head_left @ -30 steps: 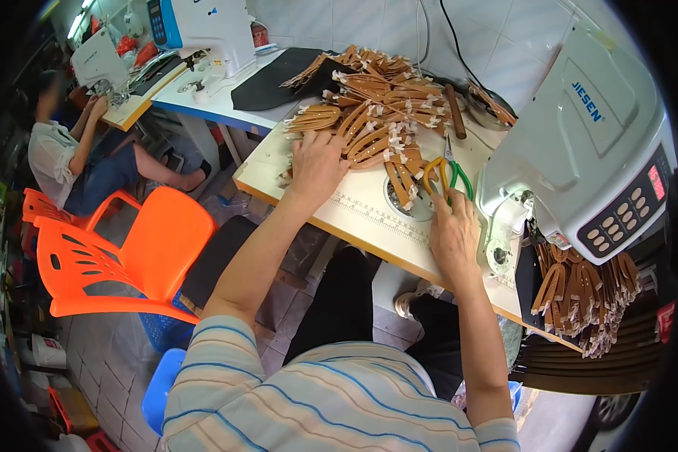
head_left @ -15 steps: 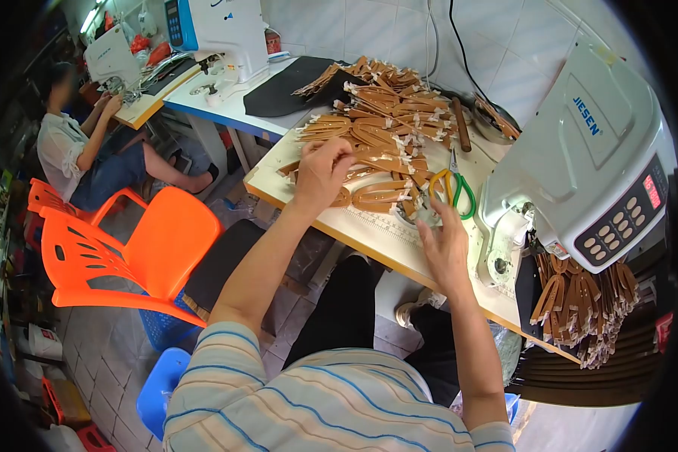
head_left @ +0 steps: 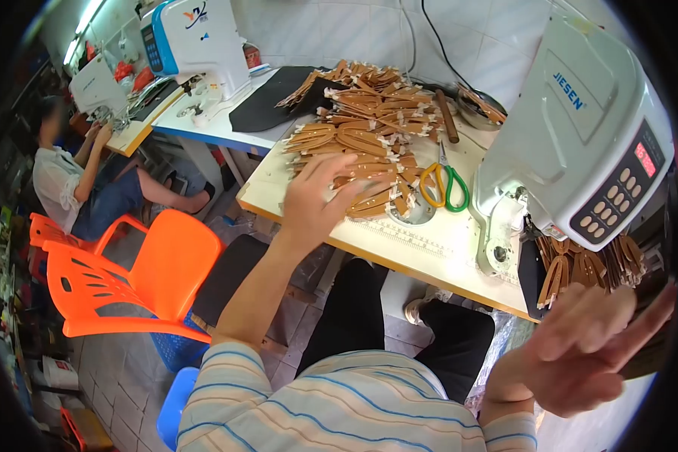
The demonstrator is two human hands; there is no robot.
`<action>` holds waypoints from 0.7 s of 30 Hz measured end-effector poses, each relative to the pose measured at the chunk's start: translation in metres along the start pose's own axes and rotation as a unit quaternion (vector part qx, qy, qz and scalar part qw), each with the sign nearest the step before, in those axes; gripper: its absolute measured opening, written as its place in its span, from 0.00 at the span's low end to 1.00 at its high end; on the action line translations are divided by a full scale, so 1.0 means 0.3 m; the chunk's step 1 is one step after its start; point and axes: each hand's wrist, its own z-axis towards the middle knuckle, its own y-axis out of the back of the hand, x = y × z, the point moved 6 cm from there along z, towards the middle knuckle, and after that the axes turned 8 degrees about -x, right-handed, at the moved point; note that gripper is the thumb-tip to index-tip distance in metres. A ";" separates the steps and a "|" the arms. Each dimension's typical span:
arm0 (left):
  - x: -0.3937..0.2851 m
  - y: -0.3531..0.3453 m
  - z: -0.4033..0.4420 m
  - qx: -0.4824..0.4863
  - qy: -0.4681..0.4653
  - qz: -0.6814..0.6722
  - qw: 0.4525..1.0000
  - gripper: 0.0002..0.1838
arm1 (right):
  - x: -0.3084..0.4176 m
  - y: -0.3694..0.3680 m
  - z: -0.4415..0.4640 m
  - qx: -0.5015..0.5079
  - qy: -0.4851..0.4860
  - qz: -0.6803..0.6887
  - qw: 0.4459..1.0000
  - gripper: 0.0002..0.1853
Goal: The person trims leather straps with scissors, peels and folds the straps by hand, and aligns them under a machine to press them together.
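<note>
My left hand (head_left: 316, 200) is over the near left part of a pile of brown strap pieces (head_left: 369, 139) with whitish ends. Its fingers stretch to the right, apart, and nothing shows clearly in them. My right hand (head_left: 584, 350) is raised off the table's right corner, blurred, with one finger stretched out and others partly bent; I see nothing held. Behind it hangs a bundle of similar brown straps (head_left: 557, 275), below the white JIESEN machine (head_left: 595, 113). Scissors with yellow and green handles (head_left: 457, 190) lie beside the pile.
A ruler strip (head_left: 410, 239) runs along the table's front edge. A brown stick (head_left: 447, 117) and a round metal dish (head_left: 478, 113) lie at the back. A second machine (head_left: 203, 53) stands left, near black sheet material (head_left: 267, 102). A person (head_left: 75, 166) sits beyond orange chairs (head_left: 177, 264).
My right hand has moved from beside the scissors to the far right, off the table. My left hand stays over the pile, its fingers now stretched rightward. The view has shifted slightly.
</note>
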 end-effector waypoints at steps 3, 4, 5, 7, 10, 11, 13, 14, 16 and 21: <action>-0.384 0.173 0.076 0.020 -0.128 -0.011 0.992 0.16 | 0.105 0.098 0.034 -0.006 0.016 -0.050 0.999 0.36; -0.515 0.242 0.077 -0.011 -0.146 -0.181 0.973 0.24 | 0.107 0.120 0.027 -0.009 0.015 -0.053 0.998 0.36; -0.579 0.293 0.075 -0.045 -0.164 -0.344 0.923 0.33 | 0.118 0.130 0.029 -0.015 0.024 -0.056 0.998 0.35; -0.538 0.294 0.076 -0.052 -0.175 -0.331 0.926 0.32 | 0.133 0.142 0.023 -0.028 0.039 -0.057 0.997 0.35; -0.597 0.308 0.102 -0.090 -0.218 -0.303 0.923 0.28 | 0.164 0.163 0.042 -0.037 0.078 -0.062 0.994 0.35; -0.605 0.311 0.099 -0.102 -0.223 -0.292 0.924 0.27 | 0.175 0.168 0.040 -0.041 0.082 -0.065 0.994 0.34; -0.605 0.303 0.071 -0.128 -0.214 -0.277 0.928 0.25 | 0.203 0.178 0.030 -0.046 0.073 -0.082 0.993 0.34; -0.603 0.291 0.079 -0.143 -0.220 -0.275 0.925 0.24 | 0.218 0.186 0.038 -0.045 0.082 -0.093 0.991 0.34; -0.594 0.284 0.116 -0.175 -0.250 -0.260 0.916 0.22 | 0.220 0.194 0.062 -0.044 0.114 -0.098 0.988 0.33; -0.531 0.273 0.173 -0.233 -0.280 -0.213 0.907 0.17 | 0.186 0.211 0.058 -0.064 0.150 -0.117 0.980 0.33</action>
